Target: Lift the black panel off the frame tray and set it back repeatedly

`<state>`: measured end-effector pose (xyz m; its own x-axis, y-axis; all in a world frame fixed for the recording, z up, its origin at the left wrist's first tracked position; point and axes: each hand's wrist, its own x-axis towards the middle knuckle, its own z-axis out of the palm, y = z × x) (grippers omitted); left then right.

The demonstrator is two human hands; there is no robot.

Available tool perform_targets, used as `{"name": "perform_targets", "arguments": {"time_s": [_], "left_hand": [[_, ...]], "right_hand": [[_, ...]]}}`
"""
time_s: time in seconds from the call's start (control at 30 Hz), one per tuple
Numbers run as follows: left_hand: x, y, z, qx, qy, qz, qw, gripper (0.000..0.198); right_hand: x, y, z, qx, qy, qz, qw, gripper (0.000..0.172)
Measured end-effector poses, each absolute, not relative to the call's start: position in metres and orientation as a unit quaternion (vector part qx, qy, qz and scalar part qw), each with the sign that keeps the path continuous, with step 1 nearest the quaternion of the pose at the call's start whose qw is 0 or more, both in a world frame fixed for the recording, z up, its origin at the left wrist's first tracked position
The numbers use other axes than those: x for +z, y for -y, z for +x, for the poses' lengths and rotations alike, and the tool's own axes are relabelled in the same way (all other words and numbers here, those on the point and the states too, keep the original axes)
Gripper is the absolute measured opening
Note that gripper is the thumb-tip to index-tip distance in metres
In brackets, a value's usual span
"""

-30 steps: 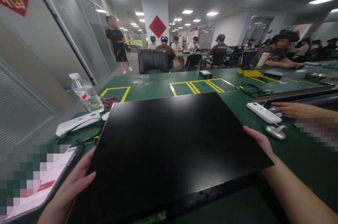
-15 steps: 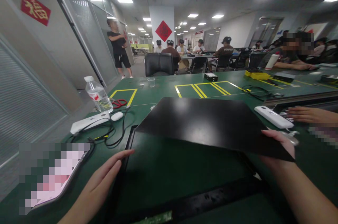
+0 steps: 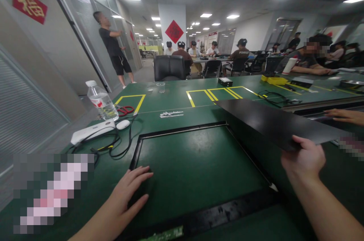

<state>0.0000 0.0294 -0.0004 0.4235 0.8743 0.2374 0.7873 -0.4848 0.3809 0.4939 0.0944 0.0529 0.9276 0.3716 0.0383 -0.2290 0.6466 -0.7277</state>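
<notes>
1. Your right hand [image 3: 304,157] grips the black panel [image 3: 278,123] by its near edge, thumb on top. The other fingers are mostly hidden below, but the hold reads as a pinch, probably because the sheet is thin and an edge offers the easiest purchase.

2. The panel is out to the right of the black frame [image 3: 182,130], above the tabletop [image 3: 196,150] and slanted. Held there, it leaves the frame's opening uncovered. Whether its far end touches anything, you cannot tell from this angle.

3. Your left hand [image 3: 129,191] holds nothing. Its fingers are loosely spread, thumb apart, over the frame's left side; contact is unclear. That position would suit steadying the frame.

4. The frame lies flat, its opening showing green tabletop. Its broad bar is on your near side, with a green circuit board [image 3: 165,234] along it, so the wiring side is probably within easy reach.

5. White scraps [image 3: 171,114] lie just beyond the frame. The bottle [image 3: 101,102], red-handled scissors [image 3: 125,110] and black cable [image 3: 113,142] sit off to the left, which leaves your working space free.
</notes>
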Motion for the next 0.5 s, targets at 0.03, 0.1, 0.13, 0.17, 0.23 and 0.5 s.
{"name": "perform_targets", "arguments": {"time_s": [0.03,0.1,0.13,0.17,0.23,0.5], "left_hand": [[-0.004,-0.03,-0.001,0.205,-0.489,0.842,0.097,0.043],[-0.01,-0.031,-0.003,0.208,-0.476,0.851,0.081,0.045],[-0.012,-0.031,-0.004,0.205,-0.474,0.853,0.076,0.045],[-0.014,-0.031,-0.005,0.2,-0.472,0.855,0.073,0.046],[-0.016,-0.031,-0.006,0.189,-0.472,0.859,0.066,0.046],[-0.014,-0.029,-0.006,0.171,-0.469,0.866,0.041,0.044]], "right_hand": [[0.052,-0.095,0.495,0.151,0.108,-0.375,0.908,0.032],[0.05,-0.095,0.497,0.135,0.129,-0.369,0.91,0.036],[0.049,-0.095,0.498,0.131,0.133,-0.372,0.909,0.037],[0.048,-0.096,0.499,0.126,0.132,-0.376,0.909,0.037],[0.046,-0.097,0.5,0.122,0.126,-0.389,0.904,0.034],[0.04,-0.102,0.506,0.138,0.101,-0.428,0.887,0.036]]}}
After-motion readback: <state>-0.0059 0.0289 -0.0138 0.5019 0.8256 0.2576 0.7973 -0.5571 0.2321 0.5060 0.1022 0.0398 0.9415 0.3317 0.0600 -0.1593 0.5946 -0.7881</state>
